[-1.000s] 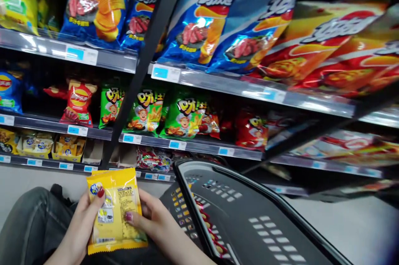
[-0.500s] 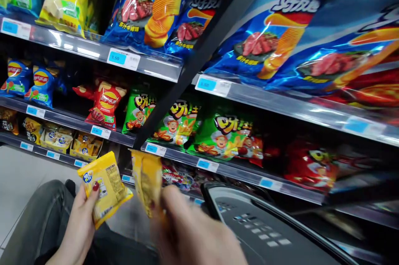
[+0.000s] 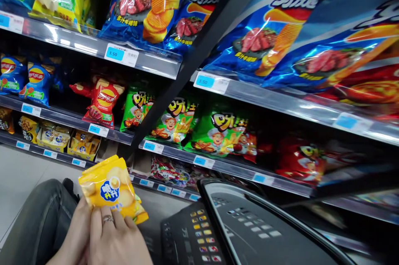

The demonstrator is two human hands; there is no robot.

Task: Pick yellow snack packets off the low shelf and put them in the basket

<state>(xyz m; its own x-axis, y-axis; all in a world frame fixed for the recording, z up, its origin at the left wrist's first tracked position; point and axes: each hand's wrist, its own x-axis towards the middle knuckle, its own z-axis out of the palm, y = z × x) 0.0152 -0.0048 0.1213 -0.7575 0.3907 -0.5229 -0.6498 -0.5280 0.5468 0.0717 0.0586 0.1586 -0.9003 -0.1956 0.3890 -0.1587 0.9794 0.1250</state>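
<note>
Low at the left, both my hands hold small yellow snack packets (image 3: 107,188) together, the front one showing a blue logo. A second yellow packet's edge (image 3: 139,215) peeks out behind it. My right hand (image 3: 116,242), with a ring on one finger, lies on top with its fingers pressed against the packets' lower edge. My left hand (image 3: 72,238) is partly covered beneath it and grips the packets from the left. A dark grey shopping basket (image 3: 249,225) sits just right of my hands, with coloured wrappers visible through its slots.
Store shelves (image 3: 149,63) in front carry blue, yellow, red and green crisp bags with blue price tags. Boxes of yellow packets (image 3: 82,146) stand on a low shelf at left. My knee in grey jeans (image 3: 34,223) is at bottom left, over a pale floor.
The two yellow packets, held apart half a second ago, are now stacked together. My right hand has come left onto my left hand, and the front packet now shows its face.
</note>
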